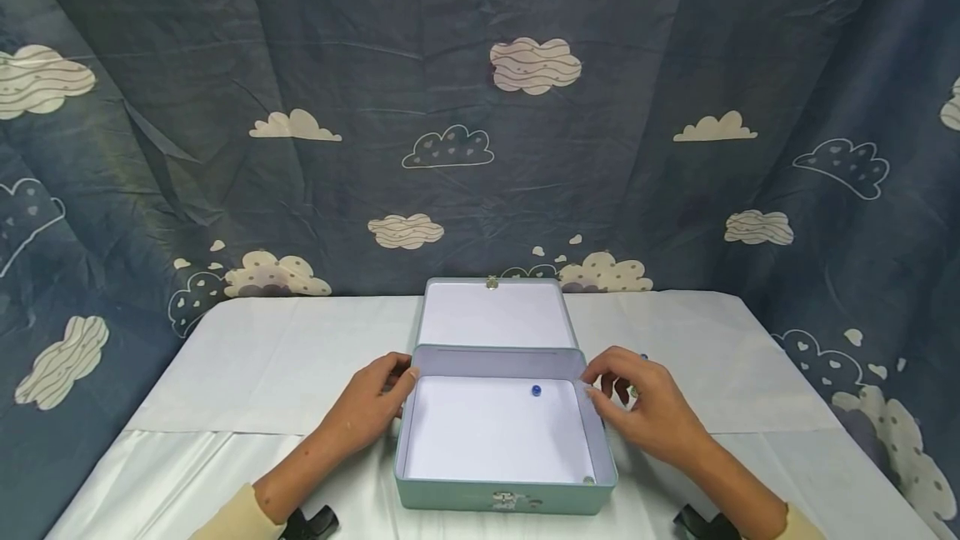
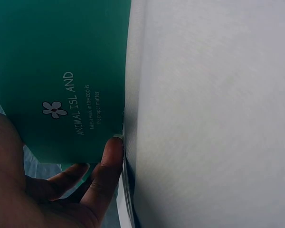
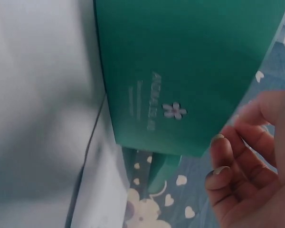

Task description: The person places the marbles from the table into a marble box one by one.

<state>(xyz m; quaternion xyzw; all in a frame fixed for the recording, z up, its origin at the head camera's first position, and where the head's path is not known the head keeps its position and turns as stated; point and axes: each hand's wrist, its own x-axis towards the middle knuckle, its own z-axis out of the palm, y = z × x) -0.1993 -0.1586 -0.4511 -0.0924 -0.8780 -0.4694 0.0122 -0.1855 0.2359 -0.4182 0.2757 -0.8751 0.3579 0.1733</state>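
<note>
A green tin box [image 1: 506,496] stands on the white-covered table, its lid [image 1: 491,313] raised at the back. My left hand [image 1: 378,390] holds the box's left side near the back corner, thumb at the rim. In the left wrist view, its fingers [image 2: 107,178] bend against the green side wall [image 2: 61,47]. My right hand [image 1: 648,402] is at the right rim, thumb and forefinger tips close to it, other fingers loosely curled. Nothing shows between those fingers in the right wrist view. Inside the box lie a blue bead [image 1: 536,390] and a small pale-green bead [image 1: 588,480].
A small blue object [image 1: 644,356] shows just behind my right hand on the white cloth [image 1: 300,332]. A dark blue curtain [image 1: 360,40] with cloud prints hangs behind and beside the table. Black wrist gear [image 1: 311,523] sits below my left forearm.
</note>
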